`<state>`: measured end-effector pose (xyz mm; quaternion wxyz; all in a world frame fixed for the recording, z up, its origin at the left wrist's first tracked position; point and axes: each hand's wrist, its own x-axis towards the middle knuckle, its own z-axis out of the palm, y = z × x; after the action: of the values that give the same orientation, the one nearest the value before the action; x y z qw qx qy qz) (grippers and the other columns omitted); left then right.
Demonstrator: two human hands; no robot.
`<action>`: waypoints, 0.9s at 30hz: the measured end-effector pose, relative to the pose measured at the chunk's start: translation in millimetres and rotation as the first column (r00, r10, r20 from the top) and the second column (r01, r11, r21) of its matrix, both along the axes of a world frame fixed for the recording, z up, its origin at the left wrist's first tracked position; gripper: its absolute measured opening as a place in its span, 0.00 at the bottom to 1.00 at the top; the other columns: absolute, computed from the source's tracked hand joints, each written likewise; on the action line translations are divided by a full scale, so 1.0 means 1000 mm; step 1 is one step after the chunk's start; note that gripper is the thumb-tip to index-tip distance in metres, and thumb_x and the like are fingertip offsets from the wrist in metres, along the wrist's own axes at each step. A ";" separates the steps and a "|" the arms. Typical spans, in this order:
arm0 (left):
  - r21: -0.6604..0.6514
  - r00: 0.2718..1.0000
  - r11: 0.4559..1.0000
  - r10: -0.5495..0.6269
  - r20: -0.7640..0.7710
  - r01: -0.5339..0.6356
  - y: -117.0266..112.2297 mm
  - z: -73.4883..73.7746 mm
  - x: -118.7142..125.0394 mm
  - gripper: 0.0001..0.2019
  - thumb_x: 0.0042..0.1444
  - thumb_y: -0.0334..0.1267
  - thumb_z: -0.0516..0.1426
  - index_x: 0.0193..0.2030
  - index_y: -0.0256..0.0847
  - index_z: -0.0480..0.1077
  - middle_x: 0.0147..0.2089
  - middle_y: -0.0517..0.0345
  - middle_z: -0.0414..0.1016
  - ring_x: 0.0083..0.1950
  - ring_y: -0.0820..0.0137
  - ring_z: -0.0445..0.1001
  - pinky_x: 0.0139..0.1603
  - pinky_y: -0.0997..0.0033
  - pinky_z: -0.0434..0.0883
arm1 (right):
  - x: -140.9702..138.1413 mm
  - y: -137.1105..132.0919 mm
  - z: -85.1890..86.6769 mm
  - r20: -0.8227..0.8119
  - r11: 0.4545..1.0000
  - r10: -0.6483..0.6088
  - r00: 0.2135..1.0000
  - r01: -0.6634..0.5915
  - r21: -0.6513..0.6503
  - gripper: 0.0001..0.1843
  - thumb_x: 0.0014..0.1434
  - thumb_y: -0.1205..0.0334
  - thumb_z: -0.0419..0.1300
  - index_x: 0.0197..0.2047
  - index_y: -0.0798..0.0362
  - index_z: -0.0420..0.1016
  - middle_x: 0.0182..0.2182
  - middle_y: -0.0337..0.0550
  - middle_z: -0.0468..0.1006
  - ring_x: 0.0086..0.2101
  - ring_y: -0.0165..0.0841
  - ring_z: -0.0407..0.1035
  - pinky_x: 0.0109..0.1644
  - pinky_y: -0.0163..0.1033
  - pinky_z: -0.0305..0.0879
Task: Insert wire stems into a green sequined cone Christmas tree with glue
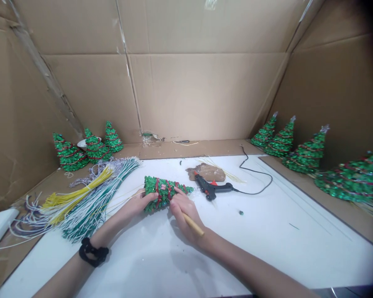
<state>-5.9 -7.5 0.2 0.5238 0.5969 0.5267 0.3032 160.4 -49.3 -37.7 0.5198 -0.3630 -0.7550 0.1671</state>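
Observation:
A small green artificial Christmas tree (164,189) with red garland lies on its side, its tip toward the right. My left hand (140,201) grips it near the wide base, thumb over the branches. In my right hand (185,210) is a wooden-handled tool (193,224), its handle sticking out back toward my wrist. The tool's working end is hidden by the fingers and the branches it meets at the tree's side. Just beyond the tip rests a black glue gun (214,189) with an orange nozzle end, propped on a brown lump (209,172).
Bundles of white, green and yellow wired strands (90,203) lie at left. Decorated trees stand back left (95,145) and along the right (307,151). The glue gun's cord (271,182) loops right over the white tabletop (267,248). Cardboard walls (205,95) enclose the space.

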 end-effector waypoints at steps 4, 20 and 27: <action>-0.009 1.000 1.000 -0.002 0.021 0.002 0.000 -0.002 -0.001 0.18 0.45 0.48 0.59 0.38 0.36 0.73 0.41 0.51 0.79 0.45 0.57 0.74 0.46 0.63 0.68 | -0.001 0.000 0.000 -0.005 1.000 -0.011 1.000 0.011 -0.005 0.19 0.64 0.64 0.40 0.21 0.51 0.51 0.19 0.33 0.56 0.22 0.28 0.57 0.57 0.47 0.58; -0.048 0.992 0.998 -0.036 0.118 0.042 0.001 -0.007 0.000 0.19 0.47 0.49 0.58 0.40 0.35 0.73 0.41 0.50 0.79 0.45 0.58 0.75 0.46 0.63 0.69 | -0.004 0.000 -0.004 0.020 0.998 -0.048 0.999 0.047 0.041 0.19 0.65 0.66 0.40 0.21 0.50 0.51 0.19 0.33 0.56 0.22 0.28 0.57 0.56 0.47 0.59; -0.017 0.985 1.000 0.016 0.174 -0.013 -0.002 -0.014 0.006 0.24 0.44 0.49 0.60 0.45 0.33 0.71 0.46 0.46 0.77 0.47 0.56 0.74 0.47 0.62 0.69 | -0.011 -0.001 -0.004 0.060 0.998 -0.059 0.996 0.059 0.001 0.18 0.65 0.66 0.39 0.24 0.51 0.57 0.21 0.35 0.63 0.26 0.29 0.61 0.58 0.49 0.54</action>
<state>0.0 -9.2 -13.4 0.5702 0.5602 0.4857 0.3537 149.9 -50.7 -41.9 0.5014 -0.3900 -0.7594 0.1409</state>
